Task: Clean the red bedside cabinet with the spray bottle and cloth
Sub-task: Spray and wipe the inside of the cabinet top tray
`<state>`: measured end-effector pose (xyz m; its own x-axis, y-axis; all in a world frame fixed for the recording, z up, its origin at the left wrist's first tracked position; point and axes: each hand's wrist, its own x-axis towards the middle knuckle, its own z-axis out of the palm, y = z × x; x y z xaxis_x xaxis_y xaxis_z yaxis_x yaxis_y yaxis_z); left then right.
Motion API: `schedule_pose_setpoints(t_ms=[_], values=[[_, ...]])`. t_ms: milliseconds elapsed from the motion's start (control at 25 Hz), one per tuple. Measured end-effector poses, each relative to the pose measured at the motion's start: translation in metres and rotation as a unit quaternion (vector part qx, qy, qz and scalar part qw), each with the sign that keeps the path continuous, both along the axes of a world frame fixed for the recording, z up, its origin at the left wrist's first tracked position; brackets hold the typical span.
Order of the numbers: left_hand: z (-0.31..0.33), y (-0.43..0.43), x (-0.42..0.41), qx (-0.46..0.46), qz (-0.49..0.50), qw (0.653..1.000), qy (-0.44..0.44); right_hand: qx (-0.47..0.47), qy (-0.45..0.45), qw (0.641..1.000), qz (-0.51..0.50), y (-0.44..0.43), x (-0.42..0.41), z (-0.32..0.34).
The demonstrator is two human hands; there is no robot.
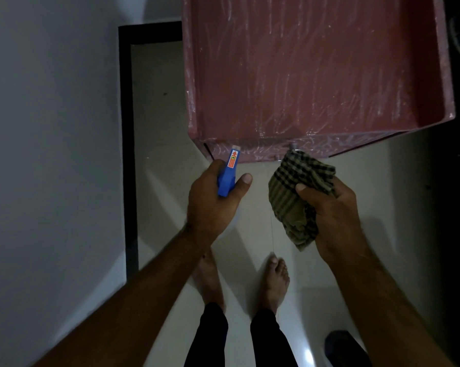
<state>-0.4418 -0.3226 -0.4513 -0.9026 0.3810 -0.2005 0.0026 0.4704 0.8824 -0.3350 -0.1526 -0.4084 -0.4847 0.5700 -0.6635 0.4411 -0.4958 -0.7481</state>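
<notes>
Left hand [210,200] was wrapped around the blue spray bottle [227,173], nozzle aimed at the red cabinet [316,75] (streaky white all over), while the right hand [332,210] clutched the bunched checked cloth [295,197] near the cabinet front.

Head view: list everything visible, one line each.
bedside cabinet: 1, red with white streaks, upper right
spray bottle: 1, blue head, held before cabinet front
cloth: 1, tan and dark check, held bunched, centre right
skirting: 1, black, wall base, left
floor: 1, pale tiles, centre
wall: 1, grey, left
unidentified dark object: 1, bottom right
feet: 2, bare, bottom centre
left hand: 1, grips spray bottle
right hand: 1, grips cloth
</notes>
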Motion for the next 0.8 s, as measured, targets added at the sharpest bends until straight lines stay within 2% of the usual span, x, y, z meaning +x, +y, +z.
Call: schedule_pose_setpoints(t_ms=[200,440,640,720,800], values=[[0.007,0.005,0.003,0.009,-0.019,1.000,-0.001,0.009,-0.011,1.000,-0.006,-0.003,0.002,-0.001],[0.009,0.018,0.003,-0.028,-0.032,0.999,-0.001,0.003,-0.007,1.000,-0.008,-0.006,0.005,0.000],[0.013,0.012,0.004,0.009,-0.024,1.000,-0.006,0.041,0.003,0.999,-0.001,-0.003,0.003,0.002],[0.013,0.004,0.004,0.012,-0.006,1.000,-0.009,0.093,0.007,0.995,0.041,-0.008,-0.007,0.002],[0.014,-0.004,0.001,0.018,0.020,1.000,-0.008,0.217,0.012,0.970,0.107,-0.017,-0.024,0.004]])
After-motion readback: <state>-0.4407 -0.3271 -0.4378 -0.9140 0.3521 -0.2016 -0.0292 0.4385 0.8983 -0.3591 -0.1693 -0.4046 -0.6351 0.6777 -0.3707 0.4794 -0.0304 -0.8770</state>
